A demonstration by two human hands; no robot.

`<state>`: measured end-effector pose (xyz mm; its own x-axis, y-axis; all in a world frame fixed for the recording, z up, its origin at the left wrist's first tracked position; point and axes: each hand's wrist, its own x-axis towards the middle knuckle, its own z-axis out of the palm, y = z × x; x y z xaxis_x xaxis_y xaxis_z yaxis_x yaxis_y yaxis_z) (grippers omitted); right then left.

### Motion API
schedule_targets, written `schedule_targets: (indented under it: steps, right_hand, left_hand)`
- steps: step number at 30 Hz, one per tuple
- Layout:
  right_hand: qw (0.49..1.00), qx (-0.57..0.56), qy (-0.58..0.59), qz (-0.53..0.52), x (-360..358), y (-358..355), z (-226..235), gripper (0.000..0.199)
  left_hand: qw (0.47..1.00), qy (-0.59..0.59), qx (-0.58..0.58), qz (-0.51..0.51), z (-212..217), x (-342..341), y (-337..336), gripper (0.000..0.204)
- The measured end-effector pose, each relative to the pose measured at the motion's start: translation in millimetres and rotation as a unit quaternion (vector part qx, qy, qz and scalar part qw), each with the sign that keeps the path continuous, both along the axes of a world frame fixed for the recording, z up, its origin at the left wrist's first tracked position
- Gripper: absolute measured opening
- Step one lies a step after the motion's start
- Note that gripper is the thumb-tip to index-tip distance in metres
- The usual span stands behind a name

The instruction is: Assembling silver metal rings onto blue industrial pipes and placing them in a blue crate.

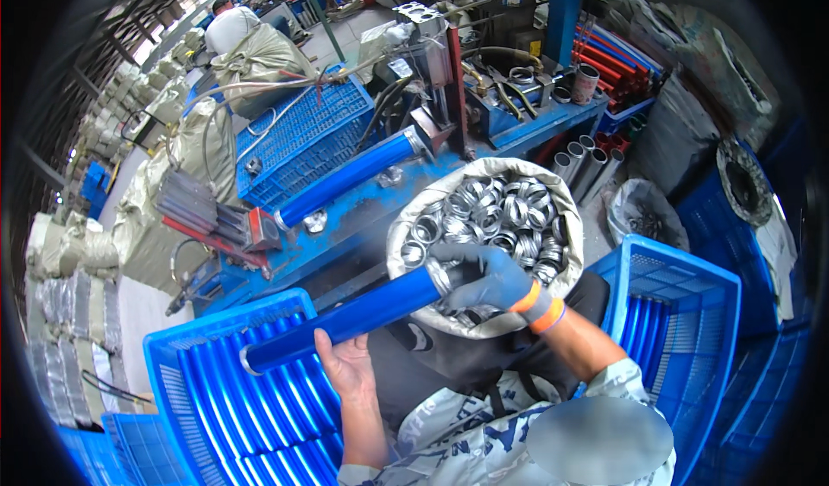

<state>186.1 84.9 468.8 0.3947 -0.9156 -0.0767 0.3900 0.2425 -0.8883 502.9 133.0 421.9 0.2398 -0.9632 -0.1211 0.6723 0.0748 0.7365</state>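
in the head view, a blue metal tube (345, 320) lies slanted across the person's lap, its lower end out over the left crate (186, 374) and its upper end up at the mouth of a sack of metal rings (492, 214). the bare left hand (344, 367) cups the tube from underneath near its lower half, fingers curled up around it, closed on the tube. the right hand (486, 277), in a grey glove with an orange cuff, is wrapped over the tube's upper end, where a silver ring (442, 277) sits at the tip; the fingers are clamped there, though whether they press the ring itself or only the tube beside it cannot be told. the sack stands open just beyond the hands, full of shiny rings, its white rim rolled back. the left crate holds more blue tubes laid side by side. a second blue crate (691, 313) stands at the person's right, also with blue tubes inside. ahead, another blue tube (350, 178) rests in a blue bench machine (363, 218), well apart from the hands.
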Motion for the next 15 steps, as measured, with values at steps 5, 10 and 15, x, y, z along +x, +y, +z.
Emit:
schedule_targets:
  steps: [5, 10, 15]
  right_hand:
    - [0.97, -0.18, 0.136, -0.094, 16, -147, -22, 0.064]
    - [0.701, -0.401, 0.561, -0.183, 121, -272, -38, 0.062]
    - [0.523, -0.327, 0.766, -0.18, 80, -327, -82, 0.073]
  left_hand:
    - [0.993, 0.112, 0.001, 0.034, -4, 30, -10, 0.069]
    - [0.993, 0.081, -0.033, 0.078, 33, 69, 11, 0.067]
    - [0.997, 0.067, -0.028, 0.034, 15, 59, -8, 0.063]
